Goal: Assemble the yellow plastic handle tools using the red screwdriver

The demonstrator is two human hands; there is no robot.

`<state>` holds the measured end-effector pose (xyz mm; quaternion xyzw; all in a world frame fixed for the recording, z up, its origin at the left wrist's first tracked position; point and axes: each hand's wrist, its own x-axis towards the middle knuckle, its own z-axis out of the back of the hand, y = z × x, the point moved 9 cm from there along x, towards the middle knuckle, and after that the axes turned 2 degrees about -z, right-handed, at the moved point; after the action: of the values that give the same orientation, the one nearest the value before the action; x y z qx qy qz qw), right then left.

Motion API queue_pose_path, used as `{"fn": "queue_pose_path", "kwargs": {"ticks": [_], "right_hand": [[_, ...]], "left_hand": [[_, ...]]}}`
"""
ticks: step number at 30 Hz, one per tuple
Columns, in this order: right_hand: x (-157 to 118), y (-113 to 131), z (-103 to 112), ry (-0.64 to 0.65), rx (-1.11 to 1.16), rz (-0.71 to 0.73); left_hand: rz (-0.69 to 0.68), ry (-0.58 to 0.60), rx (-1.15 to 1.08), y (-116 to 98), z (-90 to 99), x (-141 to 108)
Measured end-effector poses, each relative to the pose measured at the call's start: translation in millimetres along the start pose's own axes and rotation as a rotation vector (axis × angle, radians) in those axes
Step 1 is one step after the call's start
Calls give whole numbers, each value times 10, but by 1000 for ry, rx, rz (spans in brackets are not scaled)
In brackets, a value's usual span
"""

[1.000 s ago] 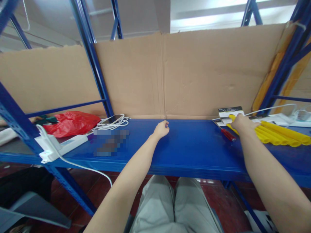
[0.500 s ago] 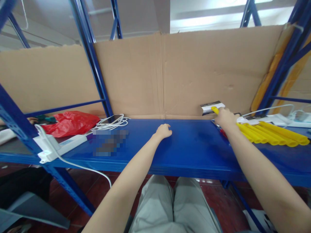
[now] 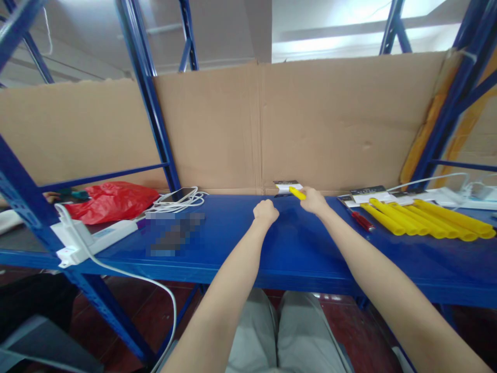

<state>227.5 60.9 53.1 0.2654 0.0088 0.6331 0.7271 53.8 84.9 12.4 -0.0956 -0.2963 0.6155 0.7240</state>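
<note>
My right hand [image 3: 312,201] is wrapped round the yellow handle of a scraper [image 3: 288,187], whose wide flat head in black and white points left, near the cardboard. Just to the left, my left hand [image 3: 266,211] is curled into a fist low over the blue shelf [image 3: 233,243], with nothing showing in it. The two hands are apart. On the right, several more yellow-handled scrapers [image 3: 427,220] lie side by side, their black-and-white heads toward the back. Beside them lies a red-handled screwdriver [image 3: 362,220].
Tall cardboard [image 3: 334,119] closes off the back. At left are a red plastic bag [image 3: 116,201], coiled white cable [image 3: 180,201] and a white power strip [image 3: 103,239] by a blue post [image 3: 149,98]. A blurred dark object [image 3: 176,233] lies nearby.
My right hand has brought the scraper leftward from the row to the middle of the shelf. The red-handled screwdriver has come into fuller view. My left hand has curled more tightly.
</note>
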Motion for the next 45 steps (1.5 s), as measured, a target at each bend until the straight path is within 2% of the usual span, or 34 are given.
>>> {"fn": "queue_pose_path", "kwargs": {"ticks": [4,7,10,15,18,21,25,27,30,35,39,42,45], "right_hand": [[-86,74,-164,51,41,79],[-129,156,-264,89,78,112],[-170,241,-324,110,101,144],[-191,308,-302,85,112,182],[-173,296,-259,40,116,179],[-171,309,-287,52,130,203],[-182,350,-318,52,225,243],[-172,357,-283,15,346,241],[-132,305,-239,0,620,144],[-134,151,-306,149,1055,-169],[-194,194,-353,332,1182,-195],[-224,185,-371,358,1231,-227],[-243,235,-380,366,1236,-197]], "left_hand": [[84,-116,-158,172,141,24],[93,-79,-341,176,82,76],[93,-42,-418,121,12,96],[132,-108,-597,83,110,26],[181,6,-733,48,35,-38],[146,163,-804,-65,-106,-92],[117,219,-901,-125,-197,-109],[149,199,-981,-103,-196,-101],[222,87,-1094,-30,-118,-89],[314,-110,-1222,82,27,-98],[371,-177,-1237,163,66,-105],[379,-178,-1224,187,58,-100],[360,-178,-1194,189,46,-85]]}}
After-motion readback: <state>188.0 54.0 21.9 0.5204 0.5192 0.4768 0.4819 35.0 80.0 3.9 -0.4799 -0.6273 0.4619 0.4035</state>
